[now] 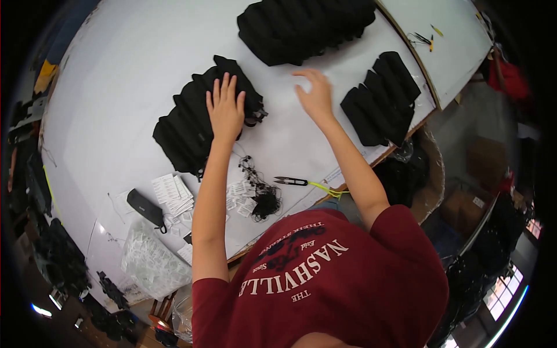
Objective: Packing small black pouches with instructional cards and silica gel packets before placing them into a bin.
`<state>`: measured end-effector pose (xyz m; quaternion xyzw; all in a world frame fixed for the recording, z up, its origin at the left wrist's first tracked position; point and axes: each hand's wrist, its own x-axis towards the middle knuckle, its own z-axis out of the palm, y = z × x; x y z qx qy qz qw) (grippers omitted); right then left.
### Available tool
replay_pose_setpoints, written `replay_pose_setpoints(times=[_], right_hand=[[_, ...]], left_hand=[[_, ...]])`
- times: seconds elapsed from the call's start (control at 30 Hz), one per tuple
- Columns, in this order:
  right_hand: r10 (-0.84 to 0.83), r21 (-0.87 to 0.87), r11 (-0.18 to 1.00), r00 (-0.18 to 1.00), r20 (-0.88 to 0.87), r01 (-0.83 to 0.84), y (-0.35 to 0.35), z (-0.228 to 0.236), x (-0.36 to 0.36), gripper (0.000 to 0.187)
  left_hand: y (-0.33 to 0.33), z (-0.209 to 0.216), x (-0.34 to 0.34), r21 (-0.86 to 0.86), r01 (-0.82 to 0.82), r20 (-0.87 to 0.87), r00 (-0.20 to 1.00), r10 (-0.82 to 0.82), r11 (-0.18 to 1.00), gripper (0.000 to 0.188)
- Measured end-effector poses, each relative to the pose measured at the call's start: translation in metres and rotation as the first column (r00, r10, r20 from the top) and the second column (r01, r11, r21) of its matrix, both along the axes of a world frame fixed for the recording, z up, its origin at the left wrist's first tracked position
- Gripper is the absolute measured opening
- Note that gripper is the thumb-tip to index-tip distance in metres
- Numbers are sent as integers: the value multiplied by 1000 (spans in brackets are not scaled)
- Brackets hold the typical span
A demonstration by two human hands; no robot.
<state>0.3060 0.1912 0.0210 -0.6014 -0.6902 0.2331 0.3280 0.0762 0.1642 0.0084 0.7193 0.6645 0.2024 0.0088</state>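
My left hand (225, 113) lies flat, fingers spread, on top of a row of black fabric pouches (184, 124) packed side by side. It holds nothing. To the right, my right hand (316, 98) hovers over the white table (290, 127), empty, with thumb and fingers apart and slightly smeared by motion. This hand is between two other groups of black pouches: a larger row (304, 29) at the back and a smaller row (380, 101) near the table's right edge. Small straps or pulls stick out at the right end of the row under my left hand.
Near the front edge are thread snips (292, 181) on a yellow cord, a tangle of black tag strings (267, 201) and white paper tags (172, 195). A single black pouch (145, 207) lies beside a clear bag (152, 255) of white pieces. More tools (426, 39) lie far right.
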Motion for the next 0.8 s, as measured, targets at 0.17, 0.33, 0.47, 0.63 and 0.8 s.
replay_pose_setpoints(times=[0.17,0.33,0.47,0.63,0.8], right_hand=[[-252,127,968,793,555,218,-81,14,112,53],[-125,3,983,651,749,185,-130,-11,161,69],[-76,-159,931,600,797,329,-119,-5,166,66],[-106,12,991,745,658,130,-108,12,148,43],[-3,-37,999,926,378,19,-96,19,94,36]], left_hand=[[4,-18,-7,-75,27,-2,1000,-27,997,47],[2,-13,-8,-60,39,1,999,-39,997,45],[11,3,8,-23,65,-31,997,-66,998,39],[31,11,18,49,306,-94,949,-301,951,27],[54,11,18,-172,351,-170,910,-379,921,32]])
